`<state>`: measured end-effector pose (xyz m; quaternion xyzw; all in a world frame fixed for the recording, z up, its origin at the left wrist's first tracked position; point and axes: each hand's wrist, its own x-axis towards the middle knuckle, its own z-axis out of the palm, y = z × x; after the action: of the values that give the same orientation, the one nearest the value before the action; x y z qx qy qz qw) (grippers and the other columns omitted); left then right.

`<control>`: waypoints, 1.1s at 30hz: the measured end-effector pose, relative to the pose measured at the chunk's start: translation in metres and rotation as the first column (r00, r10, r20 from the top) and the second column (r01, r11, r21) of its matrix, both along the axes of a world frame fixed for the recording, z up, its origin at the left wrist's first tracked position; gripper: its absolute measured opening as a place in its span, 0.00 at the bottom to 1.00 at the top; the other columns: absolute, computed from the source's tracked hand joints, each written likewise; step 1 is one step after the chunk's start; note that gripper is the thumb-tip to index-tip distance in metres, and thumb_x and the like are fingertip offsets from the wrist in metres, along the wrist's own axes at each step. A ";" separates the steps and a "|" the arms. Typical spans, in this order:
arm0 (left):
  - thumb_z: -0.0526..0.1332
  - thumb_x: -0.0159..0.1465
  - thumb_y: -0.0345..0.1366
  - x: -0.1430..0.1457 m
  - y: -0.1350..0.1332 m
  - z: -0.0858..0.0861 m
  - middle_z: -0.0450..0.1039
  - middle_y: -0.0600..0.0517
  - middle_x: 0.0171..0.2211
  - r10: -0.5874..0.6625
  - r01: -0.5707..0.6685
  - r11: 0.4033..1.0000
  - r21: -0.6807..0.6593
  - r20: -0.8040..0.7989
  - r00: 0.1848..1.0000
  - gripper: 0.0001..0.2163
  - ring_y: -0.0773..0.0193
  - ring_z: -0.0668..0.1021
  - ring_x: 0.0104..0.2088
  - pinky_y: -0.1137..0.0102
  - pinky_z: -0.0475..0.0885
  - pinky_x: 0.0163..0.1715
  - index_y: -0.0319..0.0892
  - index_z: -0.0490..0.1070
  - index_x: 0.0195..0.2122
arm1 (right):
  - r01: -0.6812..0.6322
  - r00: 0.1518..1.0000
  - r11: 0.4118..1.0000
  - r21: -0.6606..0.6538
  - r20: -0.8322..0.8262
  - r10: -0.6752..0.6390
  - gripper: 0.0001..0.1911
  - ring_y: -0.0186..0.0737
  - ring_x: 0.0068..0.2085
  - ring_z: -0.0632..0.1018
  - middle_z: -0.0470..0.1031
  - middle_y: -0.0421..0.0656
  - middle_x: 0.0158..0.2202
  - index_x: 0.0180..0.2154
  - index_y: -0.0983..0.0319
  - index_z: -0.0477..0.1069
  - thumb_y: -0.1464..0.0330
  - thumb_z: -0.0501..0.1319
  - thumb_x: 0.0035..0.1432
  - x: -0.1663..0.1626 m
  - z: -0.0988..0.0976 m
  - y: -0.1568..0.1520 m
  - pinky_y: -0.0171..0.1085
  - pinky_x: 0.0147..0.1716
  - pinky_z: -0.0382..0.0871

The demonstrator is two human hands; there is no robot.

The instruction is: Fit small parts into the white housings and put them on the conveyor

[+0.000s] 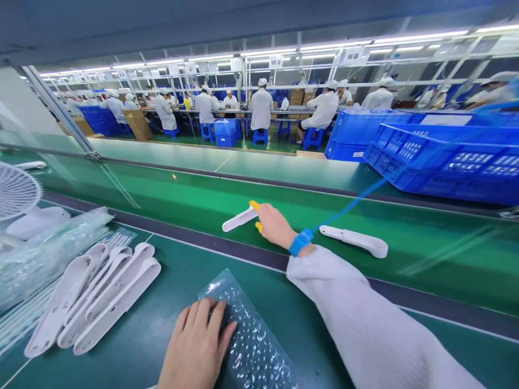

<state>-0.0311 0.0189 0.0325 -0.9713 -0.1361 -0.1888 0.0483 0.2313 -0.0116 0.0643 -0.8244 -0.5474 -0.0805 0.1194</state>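
My right hand (272, 224) reaches out over the green conveyor belt (203, 202) and is closed on the end of a white plastic handle part (239, 219). Yellow finger cots cover two of its fingertips, and a blue wrist strap (300, 241) with a blue cord sits on the wrist. A second white handle part (354, 240) lies on the belt just right of that wrist. My left hand (198, 346) rests flat, fingers spread, on a bubble-wrap bag (253, 337) on the near bench.
Several white handle shells (93, 300) are stacked at the left beside clear plastic bags (44, 254) and a small white fan (16, 192). Blue crates (441, 159) stand at the far right. Workers in white coats sit at a line in the background.
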 end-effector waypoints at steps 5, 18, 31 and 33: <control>0.47 0.65 0.34 0.015 0.010 -0.002 0.65 0.42 0.49 0.039 -0.033 0.989 -0.145 0.035 0.999 0.15 0.52 0.70 0.46 0.57 0.66 0.42 0.38 0.58 0.53 | 0.035 0.998 0.998 -0.048 -0.045 -0.037 0.13 0.43 0.43 0.72 0.68 0.46 0.47 0.47 0.63 0.65 0.67 0.57 0.60 0.005 -0.001 0.029 0.47 0.41 0.68; 0.55 0.54 0.39 0.011 0.017 0.023 0.71 0.52 0.30 0.077 -0.184 0.424 -0.887 -0.167 0.983 0.07 0.62 0.75 0.30 0.68 0.70 0.30 0.42 0.64 0.31 | 0.028 0.872 0.994 -0.109 -0.483 -0.078 0.03 0.34 0.28 0.74 0.74 0.39 0.28 0.32 0.65 0.68 0.74 0.61 0.53 -0.048 0.005 -0.064 0.34 0.27 0.68; 0.67 0.46 0.41 0.013 0.008 0.042 0.73 0.53 0.25 0.123 -0.048 -0.312 -0.949 -0.091 0.988 0.24 0.68 0.72 0.21 0.75 0.65 0.17 0.39 0.59 0.41 | 0.027 0.671 0.986 0.162 -0.734 0.103 0.13 0.39 0.32 0.70 0.72 0.43 0.41 0.42 0.58 0.66 0.71 0.56 0.51 -0.108 0.011 -0.109 0.39 0.32 0.66; 0.67 0.46 0.42 0.012 0.005 0.045 0.73 0.54 0.24 0.123 -0.037 -0.331 -0.943 -0.081 0.989 0.25 0.69 0.72 0.21 0.76 0.65 0.17 0.39 0.59 0.41 | 0.042 0.542 0.990 0.136 -0.835 0.092 0.15 0.38 0.28 0.68 0.73 0.42 0.38 0.39 0.58 0.67 0.74 0.56 0.47 -0.124 0.008 -0.114 0.37 0.26 0.64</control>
<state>-0.0190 0.0243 0.0776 -0.5861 -0.3003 -0.0208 -0.7523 0.1075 -0.1255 0.0719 -0.7438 -0.4282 0.2875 0.4252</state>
